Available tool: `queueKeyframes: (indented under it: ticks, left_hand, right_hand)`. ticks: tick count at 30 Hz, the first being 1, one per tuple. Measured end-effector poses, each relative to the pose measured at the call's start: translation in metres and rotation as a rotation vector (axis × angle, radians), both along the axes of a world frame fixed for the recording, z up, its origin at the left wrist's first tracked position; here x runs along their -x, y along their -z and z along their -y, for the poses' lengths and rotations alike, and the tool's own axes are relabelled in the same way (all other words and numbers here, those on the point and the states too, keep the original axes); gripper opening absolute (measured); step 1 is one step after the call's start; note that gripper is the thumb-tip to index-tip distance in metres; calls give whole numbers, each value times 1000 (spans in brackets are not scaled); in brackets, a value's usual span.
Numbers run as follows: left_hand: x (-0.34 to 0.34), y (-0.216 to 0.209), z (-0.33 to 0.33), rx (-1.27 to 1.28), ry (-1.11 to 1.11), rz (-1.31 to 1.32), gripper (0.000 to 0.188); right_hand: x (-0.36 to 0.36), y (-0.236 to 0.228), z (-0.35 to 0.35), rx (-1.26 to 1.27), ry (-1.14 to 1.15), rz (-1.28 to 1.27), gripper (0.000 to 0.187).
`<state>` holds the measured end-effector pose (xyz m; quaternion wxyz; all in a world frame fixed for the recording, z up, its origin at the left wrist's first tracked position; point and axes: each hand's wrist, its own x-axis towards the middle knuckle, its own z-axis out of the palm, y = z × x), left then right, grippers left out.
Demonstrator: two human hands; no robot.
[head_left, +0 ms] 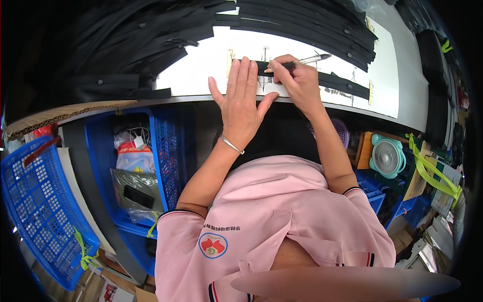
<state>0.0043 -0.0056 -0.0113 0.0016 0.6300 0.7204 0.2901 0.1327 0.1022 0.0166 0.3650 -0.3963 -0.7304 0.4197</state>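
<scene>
My left hand (239,103) lies flat on the white work surface (385,75), fingers stretched out and thumb apart. Its fingertips rest on or beside a short black fabric strip (264,69). Close to its right, my right hand (300,83) is closed around a clear-barrelled pen (316,58), whose back end points up to the right. The pen's writing tip is hidden by the fingers, at the strip. Dark marks and pale tape pieces (230,56) show on the white surface around the hands. Another black strip (347,85) lies to the right of my right hand.
Many long black strips (307,27) are spread along the far side, with a larger dark pile (110,50) at the left. Below the table edge stand a blue crate (158,166) holding bags and a phone, a blue basket (45,201) and a small teal fan (387,156).
</scene>
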Motion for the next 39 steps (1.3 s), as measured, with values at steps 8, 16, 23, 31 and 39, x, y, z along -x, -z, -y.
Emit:
queueKeyframes:
  ticks: [8,16,23,31,39]
  left_hand:
    - [-2,-1,0,10,14,3,80]
    - [-2,-2,-1,31,10,-13,81]
    - [0,1,0,38,8,-80,80]
    - [-13,-11,-4,88,41,-59,87]
    - [-58,-17,-19,67,271,1,72]
  right_hand:
    - [-2,11,-1,-56,-55,22,23]
    - [-19,-8,1,144,-35,-95,17]
    - [-76,-8,-12,-112,353,33,18]
    - [-82,4,-15,-165,322,33,17]
    - [-81,8,-15,-204,324,75,15]
